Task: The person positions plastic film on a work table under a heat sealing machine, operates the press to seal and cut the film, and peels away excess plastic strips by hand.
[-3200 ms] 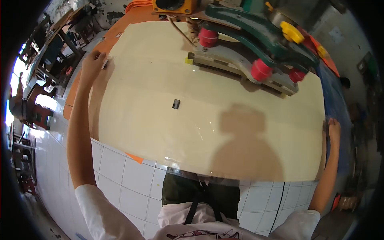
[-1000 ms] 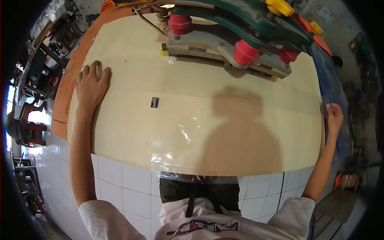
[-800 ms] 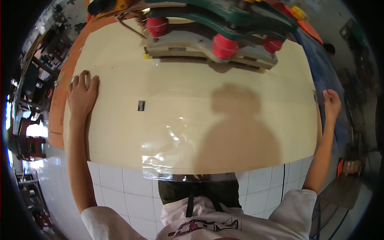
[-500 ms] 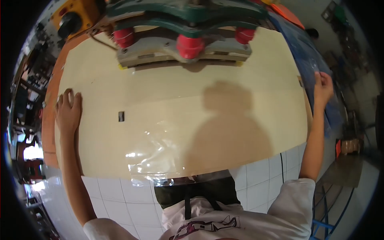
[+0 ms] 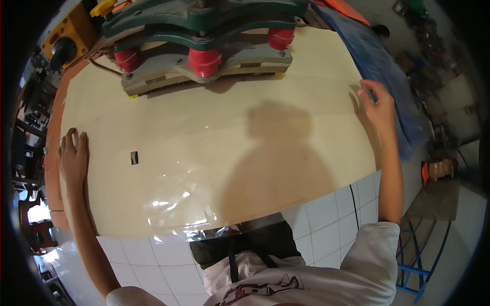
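My left hand (image 5: 74, 157) lies flat near the left edge of a cream-coloured board (image 5: 168, 115), fingers spread. Over the board's right edge, my right hand (image 5: 378, 104) hovers with loosely bent fingers, thumb and forefinger apart, and nothing visible between them. A clear plastic sheet (image 5: 178, 204) lies on the board, and its shiny front edge hangs over the side nearest me. A small black piece (image 5: 134, 157) rests on the left half of the board. To the right of my right hand is a pile of blue-tinted plastic sheets (image 5: 380, 69).
A green and grey press head (image 5: 204, 51) with red fittings stands over the far part of the board. A yellow switch box (image 5: 69, 41) is at the far left. A blue metal frame (image 5: 416, 273) stands low at the right, on the tiled floor (image 5: 326, 219) side.
My right hand has moved left from the blue plastic sheets to the board's right edge, and its pinched fingers have parted. My left hand stays flat. The whole view has shifted and tilted slightly.
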`<state>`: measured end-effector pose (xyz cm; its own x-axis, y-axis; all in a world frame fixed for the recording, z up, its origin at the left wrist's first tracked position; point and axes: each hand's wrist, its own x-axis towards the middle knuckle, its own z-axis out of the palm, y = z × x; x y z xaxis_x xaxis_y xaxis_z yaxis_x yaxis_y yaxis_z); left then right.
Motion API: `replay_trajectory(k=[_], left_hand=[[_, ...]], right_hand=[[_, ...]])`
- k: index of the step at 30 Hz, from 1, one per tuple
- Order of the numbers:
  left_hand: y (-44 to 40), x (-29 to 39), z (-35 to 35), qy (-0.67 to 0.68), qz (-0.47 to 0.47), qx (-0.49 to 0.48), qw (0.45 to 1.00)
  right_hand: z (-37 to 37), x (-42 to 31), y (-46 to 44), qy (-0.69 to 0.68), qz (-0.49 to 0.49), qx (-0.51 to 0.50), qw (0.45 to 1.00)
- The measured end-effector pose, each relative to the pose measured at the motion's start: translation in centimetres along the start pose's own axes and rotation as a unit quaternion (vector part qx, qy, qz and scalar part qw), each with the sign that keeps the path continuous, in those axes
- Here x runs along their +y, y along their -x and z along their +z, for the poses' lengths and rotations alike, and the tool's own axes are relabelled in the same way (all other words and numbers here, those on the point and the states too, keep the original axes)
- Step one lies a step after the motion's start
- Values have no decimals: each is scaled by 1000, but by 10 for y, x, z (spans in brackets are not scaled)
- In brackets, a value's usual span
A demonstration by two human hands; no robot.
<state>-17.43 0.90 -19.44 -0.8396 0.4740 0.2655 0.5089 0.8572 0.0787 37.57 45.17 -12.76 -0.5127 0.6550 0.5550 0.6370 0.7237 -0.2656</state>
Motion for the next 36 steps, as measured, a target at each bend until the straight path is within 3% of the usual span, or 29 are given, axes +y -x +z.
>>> replay_trajectory(k=[3, 5, 7, 8, 10, 14, 25, 29, 31, 36], left_hand=[[-2, -6, 5, -15, 5, 22, 1000], [0, -1, 1, -5, 7, 10, 1000], [0, 0, 2, -10, 2, 20, 1000], [0, -1, 3, -4, 8, 24, 1000], [3, 4, -2, 9, 10, 28, 1000], [4, 3, 0, 14, 13, 52, 998], [10, 11, -4, -12, -8, 81, 997], [8, 4, 5, -3, 38, 118, 992], [11, 10, -3, -11, 27, 112, 993], [14, 9, -10, 30, -1, 87, 996]], right_hand=[[13, -64, 7, -47, -134, -76, 987], [28, -99, 14, -129, -155, -147, 968], [47, -121, 13, -105, -293, -197, 930], [54, -136, 13, -109, -296, -197, 928], [64, -164, 11, -124, -395, -202, 888], [84, -193, 2, -131, -420, -192, 877], [95, -200, 3, -100, -340, -255, 900], [96, -197, 5, -123, -341, -259, 895], [96, -199, 6, -127, -302, -278, 903], [98, -202, 7, -137, -310, -284, 897]])
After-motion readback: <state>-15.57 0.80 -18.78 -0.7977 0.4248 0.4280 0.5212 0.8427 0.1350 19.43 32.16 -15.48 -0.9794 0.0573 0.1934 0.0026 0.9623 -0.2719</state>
